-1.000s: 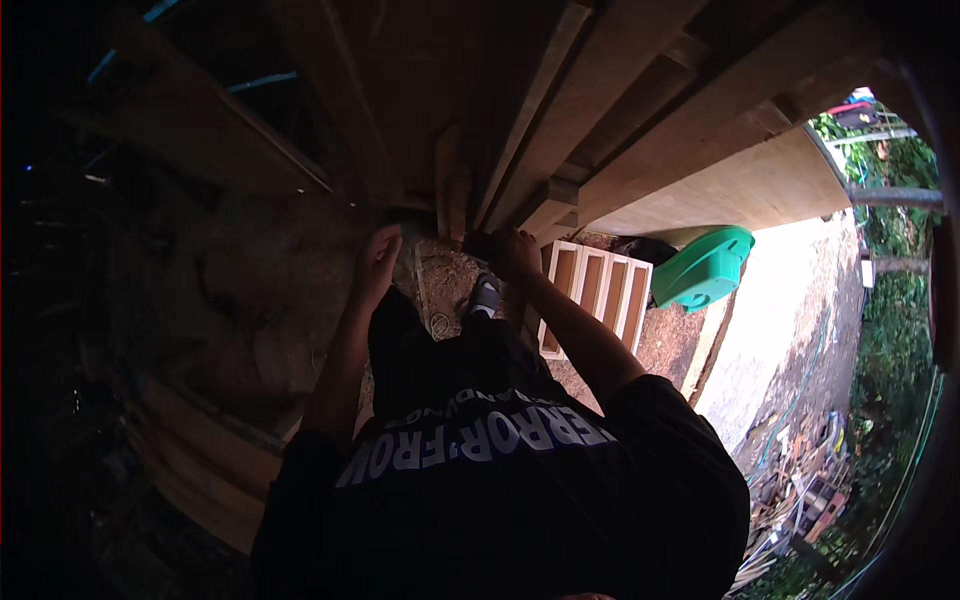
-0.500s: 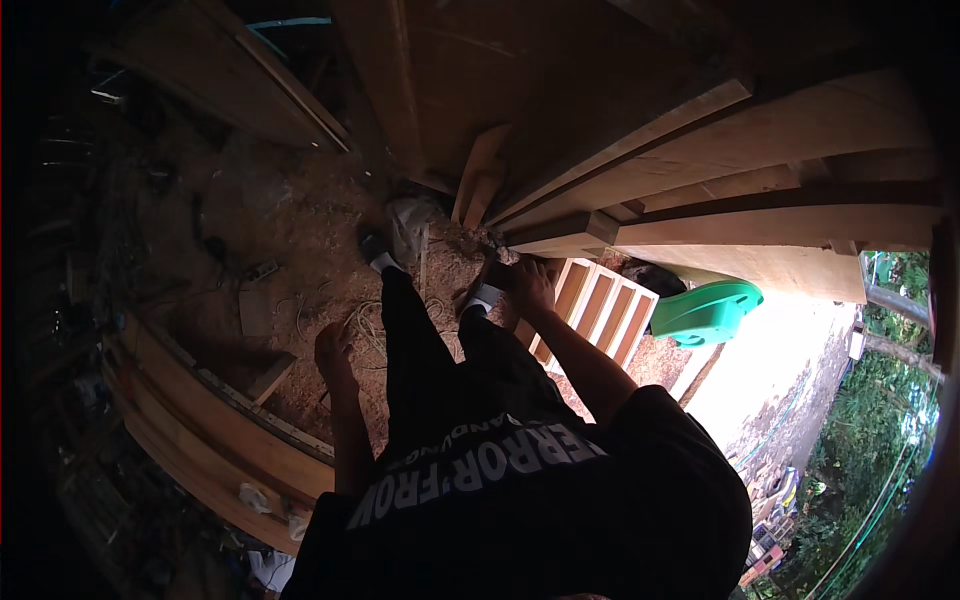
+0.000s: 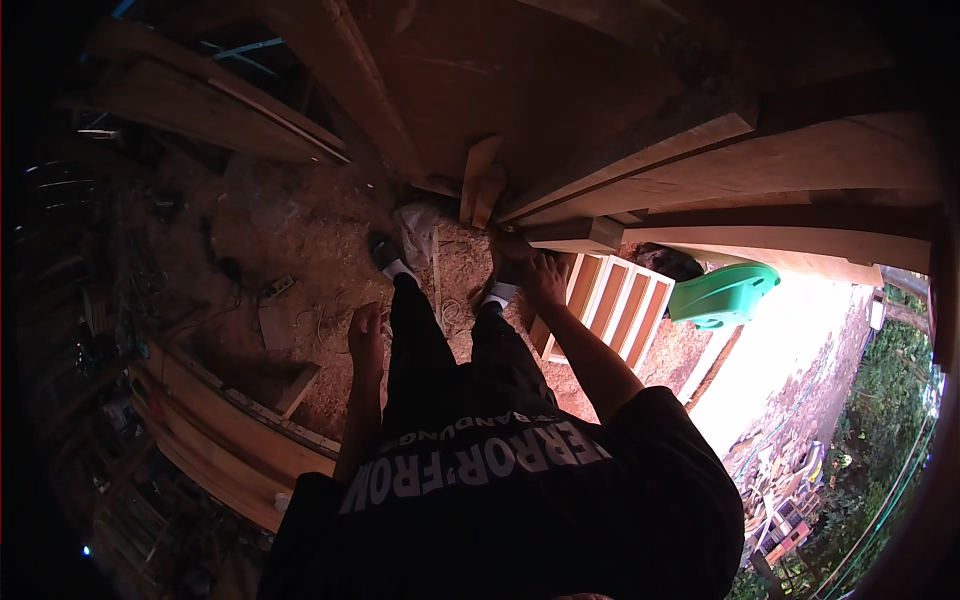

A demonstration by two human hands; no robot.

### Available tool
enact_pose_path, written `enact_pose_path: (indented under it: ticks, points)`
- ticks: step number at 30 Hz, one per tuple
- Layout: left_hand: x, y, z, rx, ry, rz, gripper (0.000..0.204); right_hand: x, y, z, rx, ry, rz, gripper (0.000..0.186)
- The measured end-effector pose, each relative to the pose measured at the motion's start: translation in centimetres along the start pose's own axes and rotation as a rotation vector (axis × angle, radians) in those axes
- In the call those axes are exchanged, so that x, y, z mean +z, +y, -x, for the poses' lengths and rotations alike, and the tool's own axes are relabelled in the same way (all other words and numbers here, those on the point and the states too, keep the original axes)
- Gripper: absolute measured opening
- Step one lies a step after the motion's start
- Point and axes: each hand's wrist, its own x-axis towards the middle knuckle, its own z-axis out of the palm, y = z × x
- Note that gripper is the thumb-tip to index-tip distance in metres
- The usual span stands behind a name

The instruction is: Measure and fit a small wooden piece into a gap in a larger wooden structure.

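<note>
My left hand hangs beside my left leg above the dirt floor, its fingers curled in and nothing visible in them. To the right, my right arm reaches forward, and my right hand is closed around the near end of a dark brown, block-like piece. Shadow and my fingers hide much of that piece. Right beside this hand a slatted wooden frame lies tilted near the floor. Long wooden boards come close to the far side of the hand.
A green plastic object stands beyond the slatted frame at the bright opening. Large wooden panels lean ahead. Long planks run along the left. A pale plastic bag and a power strip lie on the floor.
My left hand has moved slightly right and upward, and its fingers look more curled. My right hand stays by the slatted frame with the brown piece. The whole view has shifted a little.
</note>
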Motion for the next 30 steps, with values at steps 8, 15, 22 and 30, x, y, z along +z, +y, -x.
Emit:
enact_pose_path:
  ticks: [8, 15, 22, 30]
  points:
    - [-0.7, 2.1, -0.1, 0.012, 0.036, -0.079, 0.035, 3.5, 0.9, -2.3, 0.047, 0.024, 0.11, 0.053]
    - [-1.5, 1.6, -0.3, -0.032, 0.027, -0.099, 0.035, 5.7, 0.2, -1.8, -0.002, 0.027, 0.091, 0.055]
    - [-2.2, -0.3, -1.0, 0.037, -0.024, -0.086, 0.036, 7.1, 2.2, -2.2, 0.181, -0.117, 0.267, 0.057]
    - [-1.8, 0.2, -1.5, -0.026, -0.074, -0.13, 0.035, 7.5, 4.2, -2.4, -0.02, -0.02, 0.258, 0.063]
